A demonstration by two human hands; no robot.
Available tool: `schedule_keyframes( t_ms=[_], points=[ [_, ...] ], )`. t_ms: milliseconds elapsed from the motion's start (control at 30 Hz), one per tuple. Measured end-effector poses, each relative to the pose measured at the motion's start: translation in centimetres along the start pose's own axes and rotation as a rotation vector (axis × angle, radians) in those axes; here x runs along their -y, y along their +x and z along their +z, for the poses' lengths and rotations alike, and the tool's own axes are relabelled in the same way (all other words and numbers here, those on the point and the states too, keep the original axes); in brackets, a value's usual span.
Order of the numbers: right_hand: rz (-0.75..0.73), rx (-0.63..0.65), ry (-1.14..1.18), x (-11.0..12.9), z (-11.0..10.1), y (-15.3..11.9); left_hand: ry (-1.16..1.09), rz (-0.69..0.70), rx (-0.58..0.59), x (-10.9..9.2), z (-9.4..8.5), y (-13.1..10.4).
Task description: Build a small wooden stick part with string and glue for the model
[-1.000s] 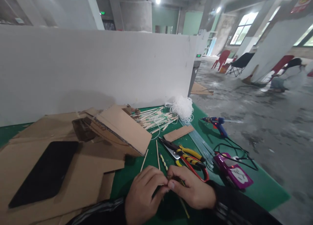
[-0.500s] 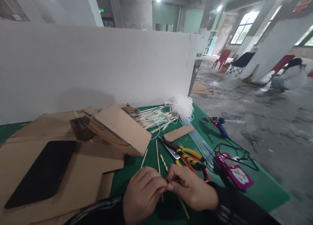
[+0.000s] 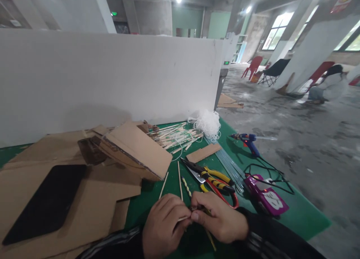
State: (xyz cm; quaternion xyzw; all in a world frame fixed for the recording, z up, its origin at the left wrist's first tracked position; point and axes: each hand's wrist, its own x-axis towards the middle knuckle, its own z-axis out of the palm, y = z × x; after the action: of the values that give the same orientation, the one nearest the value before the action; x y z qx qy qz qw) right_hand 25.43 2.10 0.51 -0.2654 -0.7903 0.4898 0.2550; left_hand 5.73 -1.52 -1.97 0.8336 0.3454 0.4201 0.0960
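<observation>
My left hand (image 3: 165,225) is closed, with a short piece of thin wooden stick (image 3: 182,218) pinched between its fingers. Beside it, fingertips touching, my right hand (image 3: 221,216) is pinched on something small and dark that is mostly hidden. Just beyond the hands, thin wooden sticks (image 3: 180,180) and a patterned pencil-like rod (image 3: 186,187) lie on the green table (image 3: 309,217). Black-and-yellow pliers (image 3: 215,176) rest over red-handled scissors (image 3: 234,201) right behind my right hand.
Cardboard pieces (image 3: 140,148) and a black flat panel (image 3: 47,202) cover the left. Behind are a stick pile (image 3: 180,135), white cord (image 3: 208,124) and clear glue sticks (image 3: 227,167). A glue gun (image 3: 250,141) and purple power strip (image 3: 266,195) sit right. A person (image 3: 327,86) crouches far off.
The fingers of my left hand have shifted, and the short stick piece now shows between them. My right hand keeps its pinch. The whole view has moved slightly.
</observation>
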Motion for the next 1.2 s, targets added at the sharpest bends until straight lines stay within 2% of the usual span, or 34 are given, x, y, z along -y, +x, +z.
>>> schedule_keyframes(
  t_ms=[500, 767, 933, 1200],
  points=[
    [0.069, 0.053, 0.208, 0.4, -0.1, 0.2, -0.067, -0.064, -0.060, -1.0, 0.1, 0.2],
    [0.076, 0.054, 0.227, 0.0, 0.1, -0.2, -0.111, -0.032, -0.012, -0.5, -0.4, 0.1],
    [0.064, 0.027, 0.168, 0.1, 0.0, -0.1, -0.050, 0.027, 0.003, -0.1, -0.8, 0.3],
    [-0.068, -0.080, -0.036, 0.2, 0.4, 0.1, 0.014, 0.035, -0.021, 0.0, -0.8, 0.6]
  ],
)
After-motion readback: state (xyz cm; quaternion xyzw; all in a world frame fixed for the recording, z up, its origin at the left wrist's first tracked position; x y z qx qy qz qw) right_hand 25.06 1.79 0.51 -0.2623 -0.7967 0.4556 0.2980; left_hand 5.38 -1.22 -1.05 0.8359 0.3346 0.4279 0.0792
